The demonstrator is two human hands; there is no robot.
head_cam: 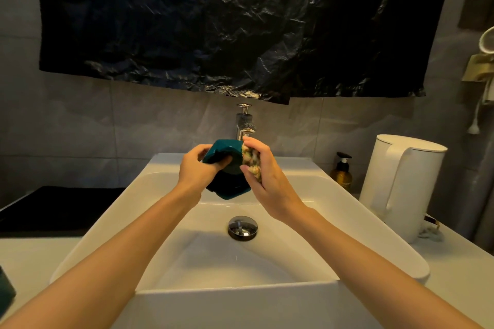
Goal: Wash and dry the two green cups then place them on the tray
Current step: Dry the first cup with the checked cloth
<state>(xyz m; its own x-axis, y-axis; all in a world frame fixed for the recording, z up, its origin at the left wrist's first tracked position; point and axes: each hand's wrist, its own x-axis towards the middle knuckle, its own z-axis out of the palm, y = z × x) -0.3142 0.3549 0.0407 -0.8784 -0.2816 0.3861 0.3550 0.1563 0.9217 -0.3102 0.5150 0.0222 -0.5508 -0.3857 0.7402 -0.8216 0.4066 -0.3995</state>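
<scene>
My left hand (196, 167) grips a dark green cup (227, 168) over the back of the white sink (347, 203), just under the tap (244, 121). My right hand (263, 171) holds a knobbly, pale scrubbing sponge (251, 159) pressed against the cup's right side. The cup lies tilted, and its lower part is in shadow. A second green cup (6, 288) shows only as a dark edge on the counter at the far left. A black tray (53, 208) lies on the counter left of the sink.
The sink's metal drain plug (242, 227) sits in the basin's middle. A white kettle (401, 184) and an amber pump bottle (342, 172) stand to the right. Black plastic sheeting (240, 21) covers the wall above the tap.
</scene>
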